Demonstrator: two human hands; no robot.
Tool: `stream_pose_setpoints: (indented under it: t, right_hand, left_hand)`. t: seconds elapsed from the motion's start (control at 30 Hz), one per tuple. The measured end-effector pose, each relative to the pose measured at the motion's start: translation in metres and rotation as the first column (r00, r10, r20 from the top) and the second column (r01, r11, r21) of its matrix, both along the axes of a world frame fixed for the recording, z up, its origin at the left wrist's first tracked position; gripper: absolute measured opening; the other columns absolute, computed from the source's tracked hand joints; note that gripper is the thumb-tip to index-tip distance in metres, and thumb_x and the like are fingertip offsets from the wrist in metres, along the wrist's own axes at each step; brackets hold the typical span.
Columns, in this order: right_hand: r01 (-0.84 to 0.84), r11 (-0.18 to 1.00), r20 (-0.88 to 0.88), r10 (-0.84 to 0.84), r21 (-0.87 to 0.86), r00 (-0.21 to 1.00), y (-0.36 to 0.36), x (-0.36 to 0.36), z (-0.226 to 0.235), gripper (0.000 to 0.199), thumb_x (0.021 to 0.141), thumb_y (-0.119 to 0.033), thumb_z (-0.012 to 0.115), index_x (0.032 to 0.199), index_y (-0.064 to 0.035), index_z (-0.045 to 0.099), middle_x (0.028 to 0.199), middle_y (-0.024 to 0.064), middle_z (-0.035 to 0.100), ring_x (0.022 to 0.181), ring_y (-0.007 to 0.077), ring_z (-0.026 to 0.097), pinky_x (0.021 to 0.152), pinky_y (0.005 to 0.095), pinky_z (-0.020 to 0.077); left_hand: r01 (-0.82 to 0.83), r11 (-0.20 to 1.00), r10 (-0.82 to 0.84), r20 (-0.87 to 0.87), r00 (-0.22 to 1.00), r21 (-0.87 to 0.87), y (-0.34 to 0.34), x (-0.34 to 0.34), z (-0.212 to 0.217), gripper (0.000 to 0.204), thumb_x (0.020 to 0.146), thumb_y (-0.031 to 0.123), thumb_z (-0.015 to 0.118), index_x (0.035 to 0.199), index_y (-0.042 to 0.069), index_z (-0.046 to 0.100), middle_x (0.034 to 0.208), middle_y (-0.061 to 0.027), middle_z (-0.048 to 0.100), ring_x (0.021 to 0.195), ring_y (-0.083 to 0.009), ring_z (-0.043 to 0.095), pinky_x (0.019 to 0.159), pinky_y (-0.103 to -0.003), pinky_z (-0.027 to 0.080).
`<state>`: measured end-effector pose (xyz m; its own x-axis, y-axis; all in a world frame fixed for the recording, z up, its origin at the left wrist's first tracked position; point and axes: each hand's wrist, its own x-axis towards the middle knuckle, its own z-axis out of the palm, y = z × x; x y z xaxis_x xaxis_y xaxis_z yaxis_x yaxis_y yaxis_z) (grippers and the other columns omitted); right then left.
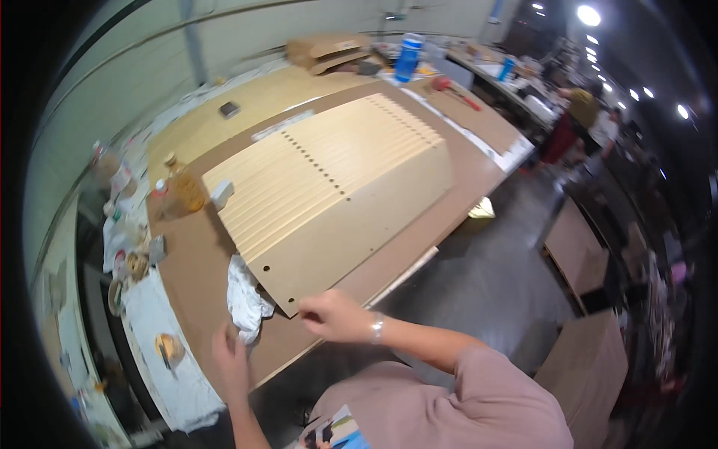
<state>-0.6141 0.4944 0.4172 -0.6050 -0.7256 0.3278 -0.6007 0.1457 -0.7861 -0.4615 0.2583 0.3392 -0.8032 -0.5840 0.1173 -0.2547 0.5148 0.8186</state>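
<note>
A wide tan board lies flat on the brown worktable, beside a row of pale wooden slats with lines of drilled holes. My right hand rests at the board's near corner, fingers curled on its edge. My left hand hovers over the table's near edge, fingers apart, holding nothing, just below a crumpled white cloth that sits by the board's corner.
An amber bottle and a small block stand left of the slats. Jars and tools crowd the white-covered bench at left. A blue bottle and red mallet lie far back. Wooden panels stand on the floor at right, where people work.
</note>
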Motion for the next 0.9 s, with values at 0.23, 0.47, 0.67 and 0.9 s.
stream_pose_setpoints:
  t: [0.23,0.47,0.67,0.9]
  right_hand:
    - [-0.011,0.999,0.076,0.007,0.045,0.997,0.042,-0.084,-0.008,0.006,0.079,-0.008,0.064,0.079,-0.0029,0.061,0.065,0.014,0.062,0.058,0.0287,0.064,0.056,0.0356,0.0508]
    - [0.107,0.992,-0.043,-0.104,0.071,0.994,0.042,-0.127,-0.02,0.015,0.08,-0.011,0.066,0.094,-0.0046,0.063,0.095,0.0154,0.064,0.083,0.0327,0.063,0.071,0.04,0.0509]
    - [0.279,0.96,-0.49,-0.246,-0.005,0.836,0.004,-0.188,-0.022,0.047,0.079,-0.018,0.069,0.122,-0.0038,0.058,0.133,0.0191,0.05,0.122,0.0382,0.047,0.101,0.0532,0.0359]
    - [0.481,0.872,-0.655,-0.311,0.091,0.688,-0.026,-0.212,-0.072,0.053,0.078,-0.024,0.061,0.129,-0.0095,0.057,0.137,0.0143,0.052,0.129,0.0316,0.047,0.106,0.0522,0.0323]
  left_hand:
    - [-0.026,0.93,0.057,0.074,0.996,-0.367,-0.012,-0.087,-0.031,0.028,0.078,0.005,0.065,0.106,0.005,0.066,0.097,-0.016,0.062,0.095,-0.0374,0.058,0.085,-0.045,0.046]
    - [-0.19,0.721,0.228,-0.031,0.973,-0.666,-0.06,-0.159,0.042,0.036,0.08,0.016,0.069,0.115,0.008,0.065,0.109,-0.0127,0.063,0.105,-0.0327,0.056,0.092,-0.044,0.044]
    - [-0.081,0.728,0.053,-0.061,0.997,-0.681,-0.053,-0.28,0.086,0.037,0.081,0.019,0.069,0.116,0.006,0.064,0.111,-0.012,0.063,0.108,-0.0316,0.054,0.094,-0.042,0.043]
    - [-0.097,0.771,0.042,-0.102,0.994,-0.63,-0.072,-0.289,0.058,0.03,0.075,0.017,0.073,0.102,0.004,0.067,0.1,-0.0131,0.064,0.096,-0.0341,0.058,0.085,-0.043,0.047]
